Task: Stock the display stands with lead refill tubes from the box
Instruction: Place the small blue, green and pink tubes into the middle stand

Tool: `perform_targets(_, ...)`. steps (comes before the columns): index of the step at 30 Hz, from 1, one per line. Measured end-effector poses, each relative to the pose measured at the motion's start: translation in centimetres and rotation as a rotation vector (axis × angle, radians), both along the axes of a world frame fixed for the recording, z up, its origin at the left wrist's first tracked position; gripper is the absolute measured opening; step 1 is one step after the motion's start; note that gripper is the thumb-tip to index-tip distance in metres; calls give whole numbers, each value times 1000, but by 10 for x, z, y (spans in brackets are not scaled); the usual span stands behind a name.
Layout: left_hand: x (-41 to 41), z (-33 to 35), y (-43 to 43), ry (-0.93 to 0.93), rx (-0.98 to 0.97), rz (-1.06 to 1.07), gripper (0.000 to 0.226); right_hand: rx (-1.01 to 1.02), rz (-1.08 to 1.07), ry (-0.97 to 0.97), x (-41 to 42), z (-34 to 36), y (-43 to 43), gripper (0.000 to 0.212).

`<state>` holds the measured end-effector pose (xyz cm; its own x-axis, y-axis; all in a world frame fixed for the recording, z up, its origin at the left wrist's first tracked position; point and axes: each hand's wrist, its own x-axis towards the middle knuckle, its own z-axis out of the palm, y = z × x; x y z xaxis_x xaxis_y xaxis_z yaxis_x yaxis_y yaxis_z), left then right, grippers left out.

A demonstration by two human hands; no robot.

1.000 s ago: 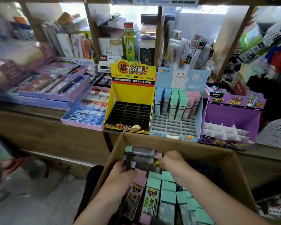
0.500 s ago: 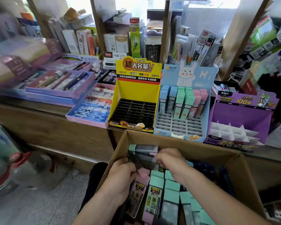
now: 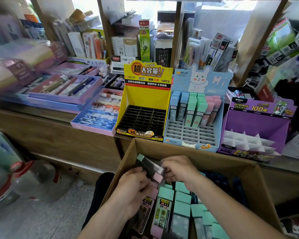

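L hand (image 3: 135,188) bare | R hand (image 3: 179,171) bare | forearms: no sleeves, no watch/rings | dark trousers (image 3: 100,192)

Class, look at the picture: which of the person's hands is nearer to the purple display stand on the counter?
Right. The right hand is in the box below and left of the purple display stand; the left hand sits further left and lower.
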<state>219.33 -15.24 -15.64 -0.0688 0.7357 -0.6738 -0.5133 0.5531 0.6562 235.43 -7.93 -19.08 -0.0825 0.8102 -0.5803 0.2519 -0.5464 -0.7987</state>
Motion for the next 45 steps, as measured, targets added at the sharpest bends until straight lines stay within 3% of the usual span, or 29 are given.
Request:
perform_targets(5,0,1,3,-35,1,0,44,130,84,-87,-7,-3,-3,19)
perform_targets(8,0,-3,2,-30,8,-7,40,218,109,-136,-8,-4,-6,19)
perform_targets(11,1,-6,2,-41,11,-14,33,220,137,-146,-6,-5,-9,33)
perform_targets(19,11,-8,3,-53,2,-4,22,208,-26,-121,10,-5,-23,32)
perform_targets(29,22,3,-7,-23,52,-119,24,88,-219,176,24,18,-54,26)
perform_targets(38,32,14,-18,-183,137,-93,25,-81,-222,496,19,41,-88,39)
perform_targets(42,37,18,-22,-170,174,-73,20,-134,-172,495,21,46,-94,43)
perform_targets(45,37,18,-25,-141,210,-100,23,-115,-82,376,27,49,-93,42)
